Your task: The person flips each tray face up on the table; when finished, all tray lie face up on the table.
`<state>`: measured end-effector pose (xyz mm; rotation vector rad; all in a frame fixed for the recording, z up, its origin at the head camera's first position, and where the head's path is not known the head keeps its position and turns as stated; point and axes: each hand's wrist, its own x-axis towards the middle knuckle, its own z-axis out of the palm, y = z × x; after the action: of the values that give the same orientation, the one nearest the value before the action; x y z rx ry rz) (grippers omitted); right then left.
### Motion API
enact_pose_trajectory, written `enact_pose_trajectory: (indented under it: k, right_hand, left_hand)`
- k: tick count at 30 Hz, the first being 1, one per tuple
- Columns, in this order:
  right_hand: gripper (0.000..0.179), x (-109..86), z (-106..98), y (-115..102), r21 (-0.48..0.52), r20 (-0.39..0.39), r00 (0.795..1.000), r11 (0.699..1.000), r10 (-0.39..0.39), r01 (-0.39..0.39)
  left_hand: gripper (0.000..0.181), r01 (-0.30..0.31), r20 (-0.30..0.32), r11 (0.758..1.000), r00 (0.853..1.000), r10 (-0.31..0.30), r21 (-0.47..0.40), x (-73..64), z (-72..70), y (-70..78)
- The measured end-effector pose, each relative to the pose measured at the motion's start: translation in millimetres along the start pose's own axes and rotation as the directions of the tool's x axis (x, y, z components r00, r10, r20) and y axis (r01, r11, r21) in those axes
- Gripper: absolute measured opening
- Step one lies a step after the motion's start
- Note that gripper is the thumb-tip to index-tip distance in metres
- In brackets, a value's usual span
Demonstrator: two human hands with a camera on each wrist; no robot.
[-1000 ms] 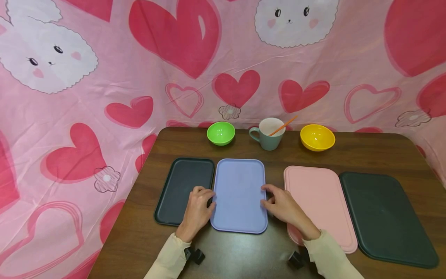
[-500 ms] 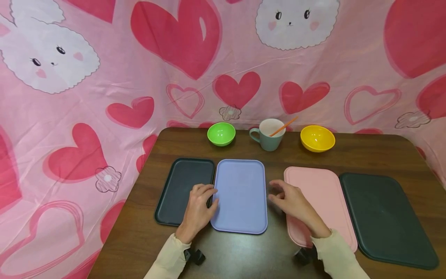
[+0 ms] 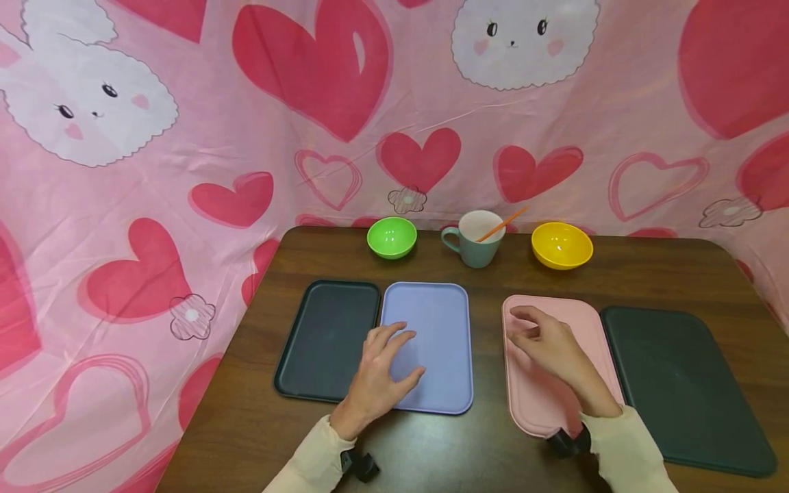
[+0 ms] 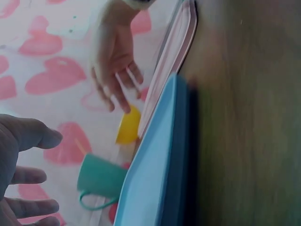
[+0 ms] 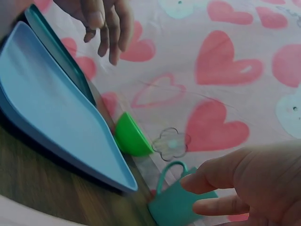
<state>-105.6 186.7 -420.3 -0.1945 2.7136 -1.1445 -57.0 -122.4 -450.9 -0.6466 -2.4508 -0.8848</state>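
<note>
My left hand (image 3: 377,375) hovers over the left part of a lavender-blue tray (image 3: 440,349), thumb and fingers spread and holding nothing. In the left wrist view its separated fingers (image 4: 33,207) stand away from the tray. My right hand (image 3: 555,349) is above the pink tray (image 3: 524,404), fingers loosely bent with nothing between them. Below that hand, the right wrist view shows a gap between its thumb and fingers, in front of the teal mug (image 5: 171,205). A dark tray (image 3: 329,335) lies against the blue tray's left side.
A larger dark green tray (image 3: 684,383) lies right of the pink one. Along the table's back edge stand a green bowl (image 3: 392,238), a grey-green mug (image 3: 476,250) with an orange stick (image 3: 502,224) in it, and a yellow bowl (image 3: 561,246). Behind hangs a pink heart-patterned cloth (image 3: 345,171).
My right hand has left the blue tray's right edge and moved right, over the pink tray. My left hand has lifted off the left edge and shifted right, its fingers spreading.
</note>
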Motion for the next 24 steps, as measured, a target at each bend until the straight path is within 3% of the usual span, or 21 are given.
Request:
enact_pose_trajectory:
  k: [10, 24]
  right_hand:
    - [0.052, -1.6, -21.5, 20.3, -0.029, -0.051, 0.999, 0.999, 0.014, -0.016]
    - [0.053, 2.8, -43.0, 47.0, -0.032, -0.109, 0.992, 0.997, 0.069, -0.073]
  left_hand:
    - [0.056, -0.083, 0.126, 0.996, 0.988, 0.088, -0.044, 3.4, 22.2, 25.6]
    - [0.058, -0.179, 0.279, 0.981, 0.941, 0.192, -0.070, 12.7, 53.2, 53.1]
